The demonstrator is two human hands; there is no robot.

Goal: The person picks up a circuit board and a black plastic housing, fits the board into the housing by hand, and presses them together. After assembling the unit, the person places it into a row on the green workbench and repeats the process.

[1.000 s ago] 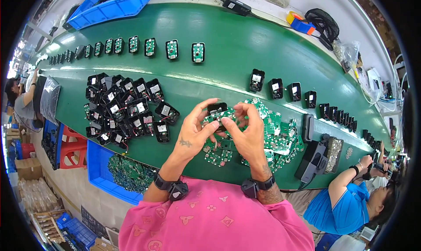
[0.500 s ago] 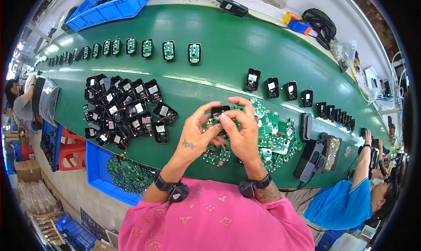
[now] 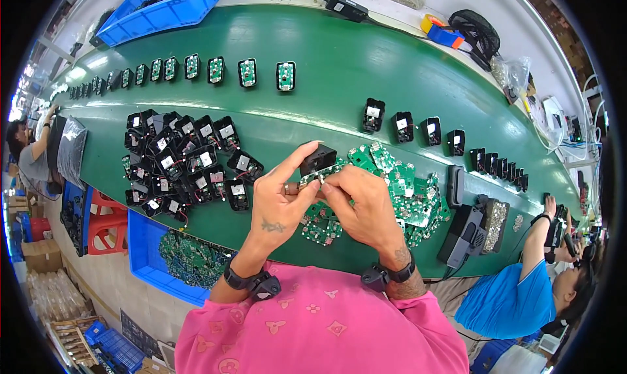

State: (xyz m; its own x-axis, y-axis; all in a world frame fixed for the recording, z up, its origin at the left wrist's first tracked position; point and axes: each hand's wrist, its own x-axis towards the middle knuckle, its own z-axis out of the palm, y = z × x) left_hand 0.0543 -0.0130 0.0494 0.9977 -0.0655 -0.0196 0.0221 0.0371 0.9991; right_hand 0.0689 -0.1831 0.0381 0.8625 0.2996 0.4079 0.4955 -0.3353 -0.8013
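Observation:
Over the near side of the green bench, my left hand is closed round a small black plastic housing. A green circuit board sits at the near edge of this housing, steadied by the left thumb and fingers. My right hand pinches at the board's right end with thumb and forefinger; the fingertips hide whether a wire or a plug is between them. Beneath and to the right of my hands lies a heap of loose green circuit boards. Left of them is a pile of open black housings with wires inside.
Housings fitted with green boards stand in a row at the far left; more open housings line the right. A blue bin of boards is below the bench edge. A black device stands right. People sit at both sides.
The black housing has tipped, and the green board at its near edge now shows. My right hand has shifted a little right and down, its fingers now at the board's end.

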